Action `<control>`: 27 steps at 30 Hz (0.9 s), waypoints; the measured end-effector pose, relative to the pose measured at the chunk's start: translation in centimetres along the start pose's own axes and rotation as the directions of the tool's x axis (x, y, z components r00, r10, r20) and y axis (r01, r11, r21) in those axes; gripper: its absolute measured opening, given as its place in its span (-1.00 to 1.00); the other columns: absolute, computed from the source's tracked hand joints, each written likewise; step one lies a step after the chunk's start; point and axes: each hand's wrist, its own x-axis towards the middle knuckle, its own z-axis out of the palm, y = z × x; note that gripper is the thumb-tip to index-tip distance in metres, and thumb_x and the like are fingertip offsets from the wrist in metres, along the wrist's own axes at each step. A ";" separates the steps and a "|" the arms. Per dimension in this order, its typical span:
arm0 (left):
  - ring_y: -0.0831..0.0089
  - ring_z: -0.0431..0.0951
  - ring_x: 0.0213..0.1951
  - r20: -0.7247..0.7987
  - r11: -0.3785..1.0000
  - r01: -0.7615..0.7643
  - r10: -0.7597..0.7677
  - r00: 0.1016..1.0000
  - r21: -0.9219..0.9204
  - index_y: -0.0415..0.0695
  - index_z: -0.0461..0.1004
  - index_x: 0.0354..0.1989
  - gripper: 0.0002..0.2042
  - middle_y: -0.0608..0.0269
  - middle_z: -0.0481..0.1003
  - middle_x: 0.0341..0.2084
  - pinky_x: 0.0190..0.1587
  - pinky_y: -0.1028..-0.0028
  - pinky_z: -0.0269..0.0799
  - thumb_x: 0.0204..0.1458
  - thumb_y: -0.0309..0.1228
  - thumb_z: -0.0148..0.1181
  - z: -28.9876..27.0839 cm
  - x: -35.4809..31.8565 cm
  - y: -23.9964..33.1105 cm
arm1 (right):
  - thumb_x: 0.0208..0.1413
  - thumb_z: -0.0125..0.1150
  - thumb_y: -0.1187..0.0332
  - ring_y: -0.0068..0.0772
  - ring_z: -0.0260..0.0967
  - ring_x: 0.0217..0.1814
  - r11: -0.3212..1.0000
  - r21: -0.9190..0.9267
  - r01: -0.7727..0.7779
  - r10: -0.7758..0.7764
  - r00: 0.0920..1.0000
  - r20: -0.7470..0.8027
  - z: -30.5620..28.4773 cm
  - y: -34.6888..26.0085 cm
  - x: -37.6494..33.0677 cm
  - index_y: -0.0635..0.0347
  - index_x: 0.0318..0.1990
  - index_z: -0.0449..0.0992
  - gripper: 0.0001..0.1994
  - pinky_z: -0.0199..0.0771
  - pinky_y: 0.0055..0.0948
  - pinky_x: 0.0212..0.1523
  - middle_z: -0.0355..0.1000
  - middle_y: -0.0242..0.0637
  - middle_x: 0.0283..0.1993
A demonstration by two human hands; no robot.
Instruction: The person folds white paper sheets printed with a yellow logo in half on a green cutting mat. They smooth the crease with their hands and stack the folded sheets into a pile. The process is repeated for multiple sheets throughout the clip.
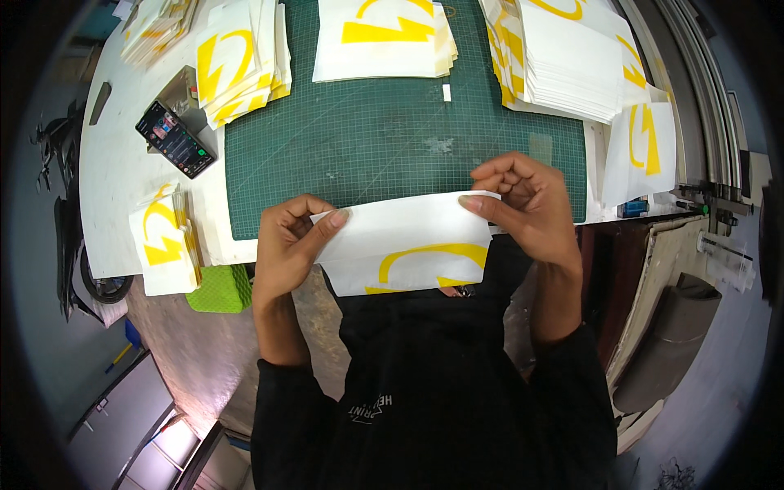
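A white sheet with a yellow curved print [400, 241] hangs in front of my body, at the near edge of the table. My left hand [287, 245] pinches its upper left corner, thumb on the near face. At the upper right corner my right hand [529, 208] grips it between thumb and fingers, the other fingers curled above. The sheet's top edge is nearly level and slightly bowed. Beyond it lies the green cutting mat [327, 155], partly covered by a pile of similar white and yellow sheets [376, 57].
More printed stacks stand at far left [241, 57], near left [163, 237] and far right [572, 69]; a single sheet [641, 151] overhangs the right edge. A phone [175, 139] leans on a stand at left. Below the table sits a green textured block [220, 290].
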 end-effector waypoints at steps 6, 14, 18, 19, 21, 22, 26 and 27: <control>0.77 0.37 -0.53 0.035 0.975 0.088 -0.097 0.995 0.205 -0.28 0.63 -0.28 -0.82 0.41 0.58 -0.47 -0.51 0.63 0.23 0.22 -0.39 0.41 -0.2 3.9 -1.2 | 0.17 0.42 0.61 -0.60 0.53 -0.21 0.987 -0.121 -0.102 0.099 0.995 -0.032 -0.3 2.4 2.7 0.37 -0.10 0.57 -0.81 0.54 -0.58 -0.17 0.60 -0.31 -0.26; 0.26 0.56 -0.26 0.279 0.440 -0.414 0.340 0.898 0.797 -0.25 0.61 -0.11 -0.76 0.15 0.56 -0.27 -0.14 0.34 0.52 0.07 -0.47 0.45 -0.7 8.8 -0.5 | 0.07 0.44 0.51 -0.27 0.45 -0.24 0.694 -0.674 0.251 -0.251 0.963 0.099 -1.2 6.3 7.8 0.26 -0.25 0.66 -0.89 0.43 -0.35 -0.13 0.57 -0.24 -0.33; 0.09 0.54 -0.01 0.464 0.369 -0.563 0.326 0.823 0.740 -0.23 0.64 -0.04 -0.72 0.08 0.55 -0.07 0.07 0.22 0.50 0.04 -0.56 0.35 -0.2 9.1 0.4 | 0.09 0.40 0.47 -0.14 0.43 -0.04 0.684 -0.676 0.275 -0.310 0.948 0.072 -1.0 7.0 7.6 0.19 -0.22 0.68 -0.89 0.31 -0.18 0.02 0.52 -0.22 -0.21; 0.10 0.53 0.02 0.513 0.311 -0.596 0.312 0.800 0.740 -0.22 0.64 -0.03 -0.72 0.09 0.56 -0.05 0.08 0.22 0.49 0.05 -0.58 0.32 0.1 9.1 0.3 | 0.08 0.40 0.47 -0.15 0.42 -0.05 0.661 -0.692 0.289 -0.315 0.944 0.094 -1.0 7.0 7.4 0.18 -0.19 0.69 -0.87 0.31 -0.18 0.01 0.48 -0.23 -0.20; 0.10 0.53 0.06 0.551 0.200 -0.610 0.284 0.785 0.767 -0.21 0.65 -0.01 -0.71 0.08 0.56 -0.01 0.09 0.21 0.48 0.06 -0.58 0.28 0.8 8.7 0.0 | 0.07 0.40 0.47 -0.16 0.39 -0.05 0.593 -0.744 0.308 -0.317 0.939 0.136 -0.9 6.7 7.0 0.17 -0.14 0.70 -0.81 0.30 -0.18 -0.03 0.42 -0.23 -0.20; 0.10 0.54 0.06 0.544 0.144 -0.594 0.276 0.792 0.791 -0.22 0.64 0.00 -0.71 0.07 0.55 0.01 0.09 0.20 0.48 0.07 -0.57 0.27 1.4 8.0 0.0 | 0.07 0.40 0.48 -0.16 0.37 -0.05 0.545 -0.779 0.310 -0.314 0.937 0.153 -0.6 6.1 6.7 0.17 -0.11 0.71 -0.78 0.29 -0.17 -0.04 0.39 -0.24 -0.20; 0.15 0.53 0.03 0.451 0.024 -0.491 0.359 0.817 0.871 -0.35 0.58 0.04 -0.61 0.03 0.53 0.04 0.09 0.19 0.45 0.05 -0.41 0.25 4.3 5.9 -1.0 | 0.09 0.39 0.49 -0.21 0.34 -0.07 0.348 -0.883 0.315 -0.355 0.916 0.186 0.2 5.8 4.9 0.15 0.02 0.71 -0.70 0.27 -0.22 -0.07 0.36 -0.24 -0.19; 0.08 0.53 0.12 0.386 0.086 -0.434 0.331 0.861 0.897 -0.39 0.56 0.06 -0.60 -0.09 0.50 0.15 0.18 0.16 0.44 0.16 -0.32 0.25 5.3 5.3 -0.9 | 0.09 0.39 0.49 -0.21 0.33 -0.07 0.337 -0.893 0.299 -0.339 0.923 0.182 0.4 5.9 4.6 0.13 0.06 0.70 -0.67 0.27 -0.21 -0.06 0.35 -0.23 -0.19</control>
